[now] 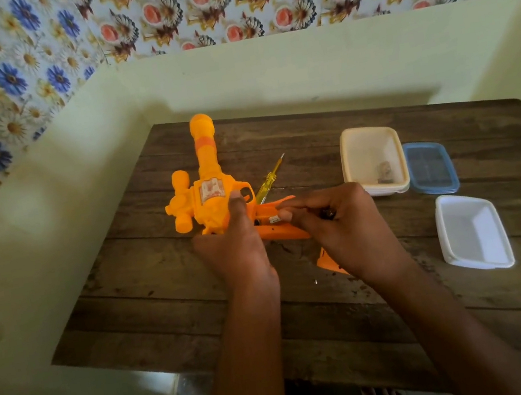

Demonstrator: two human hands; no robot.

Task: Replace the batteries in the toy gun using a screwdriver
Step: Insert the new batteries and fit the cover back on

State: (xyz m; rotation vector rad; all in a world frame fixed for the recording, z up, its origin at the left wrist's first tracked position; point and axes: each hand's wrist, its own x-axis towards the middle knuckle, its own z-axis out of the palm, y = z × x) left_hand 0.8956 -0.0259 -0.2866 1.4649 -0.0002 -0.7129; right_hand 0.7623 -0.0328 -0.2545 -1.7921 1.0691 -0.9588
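An orange toy gun (206,185) lies on the wooden table (200,301), barrel pointing away from me. My left hand (236,245) grips its body near the trigger, thumb up on the side. My right hand (333,220) is at the open handle (277,230), fingers curled and pinching a small battery (274,219) at the compartment. A yellow screwdriver (268,181) lies on the table just behind the handle. An orange cover piece (328,263) lies under my right wrist, partly hidden. A tiny screw (315,281) lies near it.
To the right stands a cream container (348,163) with small items inside. A blue lid (430,168) lies beside it, and a white container (474,233) sits nearer me. Pale walls border the table at the back and left.
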